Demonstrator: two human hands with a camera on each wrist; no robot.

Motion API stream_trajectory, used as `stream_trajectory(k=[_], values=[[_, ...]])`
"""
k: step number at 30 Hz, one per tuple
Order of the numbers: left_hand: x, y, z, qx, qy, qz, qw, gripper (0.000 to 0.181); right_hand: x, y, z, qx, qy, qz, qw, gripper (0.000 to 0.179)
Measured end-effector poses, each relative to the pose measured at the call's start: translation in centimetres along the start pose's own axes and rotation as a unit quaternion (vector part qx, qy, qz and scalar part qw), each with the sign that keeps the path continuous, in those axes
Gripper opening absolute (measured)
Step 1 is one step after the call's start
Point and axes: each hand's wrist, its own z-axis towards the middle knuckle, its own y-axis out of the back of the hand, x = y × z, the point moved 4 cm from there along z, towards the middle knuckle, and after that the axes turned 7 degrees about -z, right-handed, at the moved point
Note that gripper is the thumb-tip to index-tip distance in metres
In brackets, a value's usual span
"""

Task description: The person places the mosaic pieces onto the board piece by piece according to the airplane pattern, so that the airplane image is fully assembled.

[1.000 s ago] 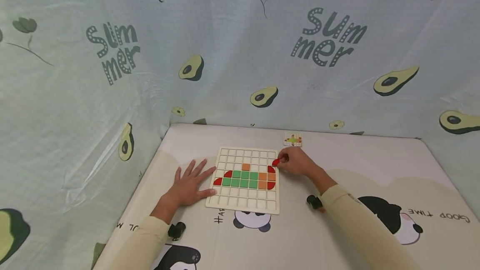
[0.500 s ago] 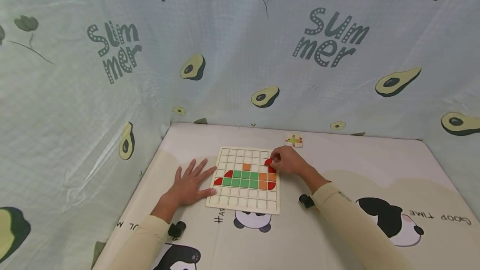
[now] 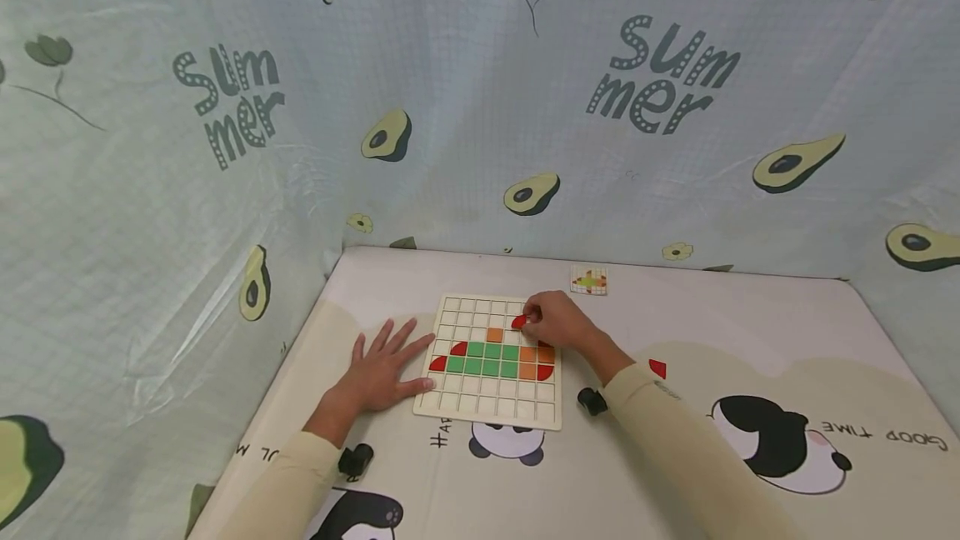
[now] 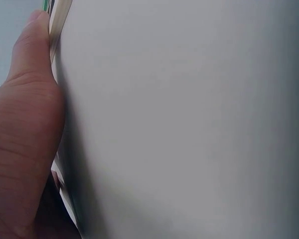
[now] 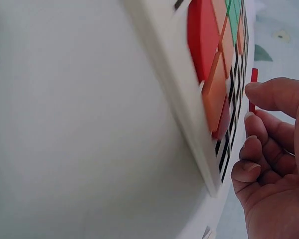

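Observation:
A cream grid board [image 3: 486, 403] lies on the table, with rows of green tiles [image 3: 491, 358], orange tiles [image 3: 528, 362] and red rounded tiles [image 3: 459, 348] in its squares. My right hand [image 3: 561, 323] pinches another red rounded tile [image 3: 519, 322] between thumb and fingers, over the board's upper right part. In the right wrist view this tile [image 5: 254, 75] shows edge-on, and the other fingers are curled below it. My left hand [image 3: 377, 371] lies flat with fingers spread, its thumb and fingertip at the board's left edge. The right hand partly covers a red tile near the right edge.
Behind the board lies a small pattern card [image 3: 589, 280] with a coloured grid picture. One loose red tile [image 3: 657, 368] rests on the table just beyond the right sleeve. A printed curtain [image 3: 450, 90] stands along the back and left of the table.
My right hand has moved left over the board with the red tile. The loose red tile has come into view beyond the sleeve. The left hand has stayed in place.

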Motion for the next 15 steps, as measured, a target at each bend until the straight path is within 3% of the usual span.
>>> stream_trajectory(k=[15], values=[[0.3,-0.2,0.1,-0.004,-0.001,0.000,1.0000,0.078,2.5,-0.8,1.0,0.007,-0.024,0.005,0.9997,0.013]])
